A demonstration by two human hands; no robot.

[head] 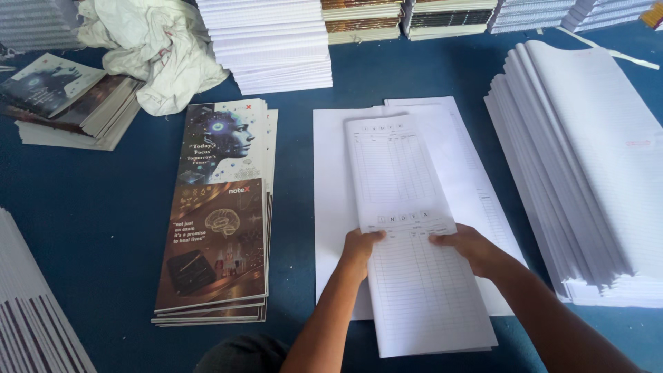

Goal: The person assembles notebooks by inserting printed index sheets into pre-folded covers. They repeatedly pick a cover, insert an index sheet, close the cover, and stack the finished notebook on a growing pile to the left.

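Observation:
A long white sheet bundle printed with ruled index tables (400,207) lies in the middle of the blue surface (90,207), on top of wider plain white sheets (331,179). My left hand (360,247) grips its left edge about halfway down. My right hand (469,245) presses on its right edge at the same height. Both forearms reach in from the bottom of the head view. Left of the bundle lies a stack of long printed covers (221,214) with dark pictures, face up.
A large fanned pile of ruled white sheets (587,166) fills the right side. More white stacks (269,41) line the back. A crumpled white cloth (159,48) and another cover stack (62,97) sit at the back left. A ruled stack (27,318) shows at bottom left.

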